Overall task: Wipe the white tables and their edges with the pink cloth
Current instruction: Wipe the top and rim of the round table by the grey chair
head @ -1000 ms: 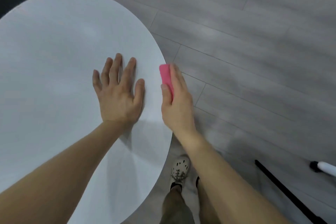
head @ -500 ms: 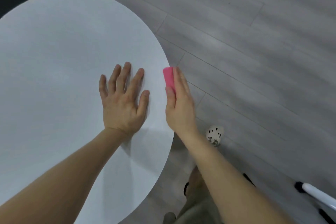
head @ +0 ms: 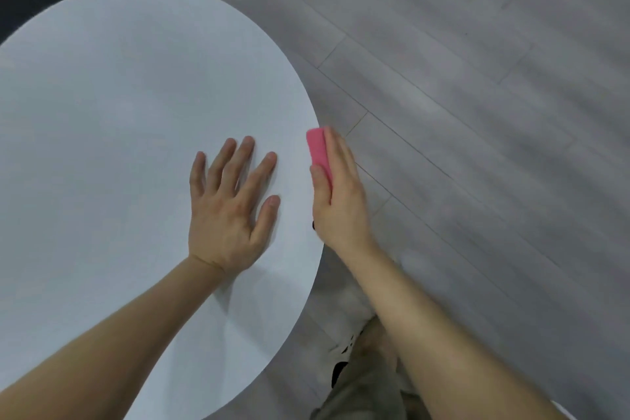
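Grey plank floor (head: 477, 112), on which a round white table (head: 119, 112) is stood. Left hand (head: 231, 211): laid flat on the tabletop near its right edge, fingers spread. Right hand (head: 341, 194): a folded pink cloth (head: 318, 150) is gripped between thumb and fingers and held against the table's right edge.
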A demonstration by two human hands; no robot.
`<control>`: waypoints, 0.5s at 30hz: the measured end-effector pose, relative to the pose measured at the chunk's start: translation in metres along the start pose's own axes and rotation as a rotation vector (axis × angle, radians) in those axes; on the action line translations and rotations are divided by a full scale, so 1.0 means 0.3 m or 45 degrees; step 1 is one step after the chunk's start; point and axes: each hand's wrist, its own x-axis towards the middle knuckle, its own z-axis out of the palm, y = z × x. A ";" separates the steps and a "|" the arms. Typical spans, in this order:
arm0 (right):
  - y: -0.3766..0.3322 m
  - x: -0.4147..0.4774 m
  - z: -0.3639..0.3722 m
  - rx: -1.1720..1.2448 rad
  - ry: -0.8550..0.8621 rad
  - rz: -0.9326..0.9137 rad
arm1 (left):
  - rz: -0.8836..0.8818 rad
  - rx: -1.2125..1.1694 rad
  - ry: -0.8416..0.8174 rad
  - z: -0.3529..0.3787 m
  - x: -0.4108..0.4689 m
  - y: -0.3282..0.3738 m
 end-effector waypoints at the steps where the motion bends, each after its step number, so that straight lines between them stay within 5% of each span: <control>1: -0.008 0.114 0.002 -0.030 -0.034 -0.032 | -0.002 0.001 -0.001 0.001 -0.003 -0.001; 5: -0.062 0.503 0.036 -0.130 -0.143 -0.162 | -0.008 -0.001 0.009 -0.004 0.000 0.000; 12: -0.018 0.116 -0.044 -0.051 -0.074 -0.054 | -0.133 -0.141 0.064 -0.058 0.096 0.007; 15: -0.023 0.269 -0.034 -0.084 -0.157 -0.089 | -0.327 -0.142 0.128 -0.052 0.247 -0.023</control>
